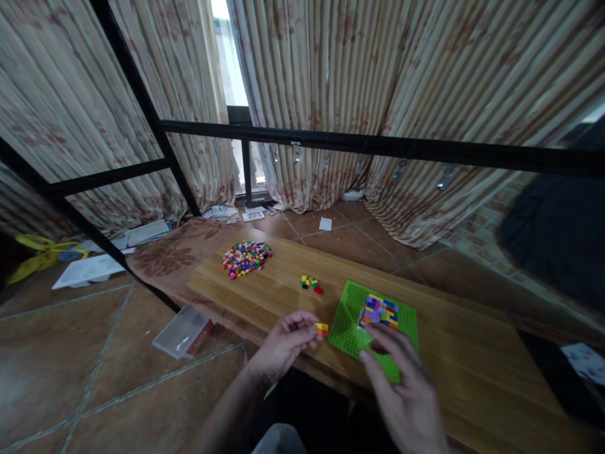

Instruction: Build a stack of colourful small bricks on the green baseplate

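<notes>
Pinched in the fingertips of my left hand [295, 337] is a small toy building brick piece [322, 329], yellow with orange-red; whether it is one brick or two joined I cannot tell. My right hand [404, 372] hovers over the near part of the green studded baseplate [345, 315], thumb and forefinger apart, with nothing visible between them. On the plate lies a block of multicoloured bricks [380, 310], partly behind my right fingers. Beyond my left hand, several loose bricks [309, 282] in green, yellow and red rest on the wooden board.
A heap of mixed small bricks [246, 258] lies toward the board's far left end. The long wooden board [278, 271] has a brown cloth [174, 252] beside it. A clear plastic box [183, 331] stands on the tiled floor. Black metal rails [331, 139] cross before the curtains.
</notes>
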`<action>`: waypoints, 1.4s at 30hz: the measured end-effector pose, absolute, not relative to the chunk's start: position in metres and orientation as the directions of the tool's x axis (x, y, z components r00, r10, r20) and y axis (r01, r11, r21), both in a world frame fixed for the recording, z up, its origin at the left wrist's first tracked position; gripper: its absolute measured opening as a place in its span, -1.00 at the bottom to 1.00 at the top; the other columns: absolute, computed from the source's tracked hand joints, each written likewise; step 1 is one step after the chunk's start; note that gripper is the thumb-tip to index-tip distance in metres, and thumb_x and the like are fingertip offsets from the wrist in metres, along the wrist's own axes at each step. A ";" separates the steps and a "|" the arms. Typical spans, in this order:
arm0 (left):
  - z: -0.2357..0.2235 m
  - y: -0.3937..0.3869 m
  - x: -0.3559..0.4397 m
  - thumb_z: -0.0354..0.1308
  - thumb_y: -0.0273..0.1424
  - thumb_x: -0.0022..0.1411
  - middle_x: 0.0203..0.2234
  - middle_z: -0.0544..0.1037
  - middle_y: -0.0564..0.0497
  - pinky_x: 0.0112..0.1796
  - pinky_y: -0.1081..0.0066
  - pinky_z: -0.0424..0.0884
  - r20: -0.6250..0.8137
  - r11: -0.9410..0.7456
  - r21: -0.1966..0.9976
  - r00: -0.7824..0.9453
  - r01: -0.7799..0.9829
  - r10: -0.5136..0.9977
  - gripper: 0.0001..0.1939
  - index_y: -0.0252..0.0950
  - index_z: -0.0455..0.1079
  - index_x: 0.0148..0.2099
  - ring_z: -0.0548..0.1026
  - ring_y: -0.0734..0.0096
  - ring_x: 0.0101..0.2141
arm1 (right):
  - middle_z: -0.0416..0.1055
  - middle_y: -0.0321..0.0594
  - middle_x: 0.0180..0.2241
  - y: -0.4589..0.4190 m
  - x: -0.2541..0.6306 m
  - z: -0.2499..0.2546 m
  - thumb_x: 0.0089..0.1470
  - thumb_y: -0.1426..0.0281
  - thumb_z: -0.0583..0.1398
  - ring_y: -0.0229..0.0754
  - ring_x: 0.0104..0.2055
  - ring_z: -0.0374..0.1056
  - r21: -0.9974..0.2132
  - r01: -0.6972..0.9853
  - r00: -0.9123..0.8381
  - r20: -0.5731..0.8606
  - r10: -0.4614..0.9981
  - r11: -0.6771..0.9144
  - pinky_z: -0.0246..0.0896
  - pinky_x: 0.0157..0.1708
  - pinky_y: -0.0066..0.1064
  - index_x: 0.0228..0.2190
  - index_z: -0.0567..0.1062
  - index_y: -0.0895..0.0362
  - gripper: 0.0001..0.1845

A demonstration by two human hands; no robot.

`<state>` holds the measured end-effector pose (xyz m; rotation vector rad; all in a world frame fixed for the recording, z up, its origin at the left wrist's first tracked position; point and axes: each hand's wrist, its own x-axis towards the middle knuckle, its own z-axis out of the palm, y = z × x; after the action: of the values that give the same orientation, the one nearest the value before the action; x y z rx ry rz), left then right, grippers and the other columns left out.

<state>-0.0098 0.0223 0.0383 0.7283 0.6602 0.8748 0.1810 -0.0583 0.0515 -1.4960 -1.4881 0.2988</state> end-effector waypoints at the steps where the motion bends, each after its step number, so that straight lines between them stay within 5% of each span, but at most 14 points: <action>1: 0.040 0.019 -0.010 0.38 -0.35 -0.04 -0.49 0.51 0.01 -0.39 0.55 0.31 -0.200 0.436 0.799 0.502 -0.413 0.842 -0.72 -0.36 0.45 -0.28 0.43 0.56 -0.47 | 0.37 -0.13 -0.03 -0.055 0.165 0.059 0.11 0.23 0.15 -0.09 -0.10 0.37 -0.757 0.592 0.126 0.427 0.895 0.277 0.32 -0.13 -0.26 -0.03 0.43 -0.02 -0.63; 5: 0.040 0.008 -0.015 0.34 -0.33 0.01 -0.45 0.53 -0.02 -0.36 0.51 0.33 -0.168 0.428 0.821 0.558 -0.377 0.812 -0.76 -0.37 0.48 -0.29 0.44 0.52 -0.45 | 0.41 -0.20 -0.12 -0.043 0.131 0.067 0.16 0.33 0.13 -0.17 -0.12 0.38 -0.826 0.477 -0.082 0.298 0.951 0.300 0.34 -0.16 -0.38 -0.04 0.46 -0.05 -0.68; 11: 0.024 0.007 -0.031 0.38 -0.35 -0.08 -0.55 0.53 0.02 -0.48 0.56 0.27 -0.312 0.508 0.794 0.493 -0.334 0.812 -0.73 -0.38 0.46 -0.33 0.39 0.60 -0.59 | 0.44 -0.22 -0.22 -0.041 0.121 0.048 0.18 0.35 0.11 -0.20 -0.19 0.39 -0.908 0.370 -0.090 0.177 0.980 0.198 0.33 -0.19 -0.41 -0.10 0.48 0.00 -0.73; 22: 0.013 0.037 -0.029 0.34 -0.40 -0.14 -0.58 0.51 0.02 -0.48 0.52 0.34 -0.525 0.628 0.704 0.352 -0.332 0.775 -0.76 -0.37 0.41 -0.37 0.40 0.57 -0.61 | 0.46 -0.22 -0.39 0.000 0.108 -0.004 0.11 0.20 0.16 -0.19 -0.38 0.40 -0.995 0.104 0.263 0.032 0.964 0.004 0.36 -0.33 -0.34 -0.19 0.49 0.12 -0.69; 25: 0.002 0.058 -0.028 0.24 -0.36 -0.01 -0.61 0.46 0.08 -0.53 0.51 0.28 -0.409 0.441 0.874 0.178 -0.206 0.895 -0.84 -0.34 0.40 -0.38 0.33 0.57 -0.63 | 0.48 -0.17 -0.31 0.025 0.115 -0.015 0.09 0.21 0.16 -0.15 -0.32 0.40 -0.957 0.291 0.304 0.090 0.949 -0.002 0.34 -0.27 -0.28 -0.19 0.50 0.13 -0.69; 28: -0.003 0.085 -0.025 0.12 -0.38 0.10 -0.57 0.47 0.07 -0.46 0.49 0.28 -0.130 0.115 0.974 0.068 0.194 0.989 -0.88 -0.30 0.45 -0.34 0.38 0.50 -0.55 | 0.47 -0.13 -0.27 0.051 0.124 -0.021 0.09 0.30 0.12 -0.09 -0.25 0.39 -0.796 0.604 0.222 0.206 0.953 0.031 0.29 -0.18 -0.22 -0.20 0.52 0.12 -0.72; 33: -0.002 0.114 -0.021 0.02 -0.50 0.14 -0.37 0.56 0.00 -0.30 0.44 0.34 0.098 -0.211 0.742 0.208 0.636 0.973 -0.73 -0.22 0.51 -0.19 0.47 0.41 -0.39 | 0.43 -0.14 -0.29 0.073 0.127 -0.026 0.06 0.39 0.09 -0.14 -0.30 0.38 -0.677 0.733 0.142 0.241 0.960 0.061 0.29 -0.21 -0.26 -0.21 0.54 0.12 -0.71; 38: -0.005 0.127 -0.022 0.01 -0.57 0.09 -0.30 0.56 0.00 -0.26 0.46 0.37 0.090 -0.248 0.663 0.254 0.707 0.963 -0.62 -0.18 0.50 -0.11 0.49 0.41 -0.35 | 0.41 -0.18 -0.28 0.079 0.129 -0.030 0.05 0.34 0.12 -0.17 -0.27 0.38 -0.767 0.631 0.178 0.287 0.941 0.115 0.30 -0.21 -0.31 -0.29 0.56 0.09 -0.76; 42: -0.004 0.144 -0.016 0.02 -0.46 0.18 -0.31 0.54 -0.03 -0.28 0.45 0.37 0.141 -0.249 0.613 0.206 0.750 0.968 -0.73 -0.22 0.49 -0.13 0.49 0.38 -0.34 | 0.40 -0.14 -0.28 0.093 0.132 -0.030 0.08 0.34 0.09 -0.14 -0.29 0.35 -0.701 0.712 0.271 0.316 0.909 0.031 0.26 -0.21 -0.28 -0.22 0.52 0.13 -0.72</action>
<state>-0.0165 0.1439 -0.0036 2.0750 1.5972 0.7160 0.1316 0.0927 -0.0295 -1.7282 -1.4911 0.3048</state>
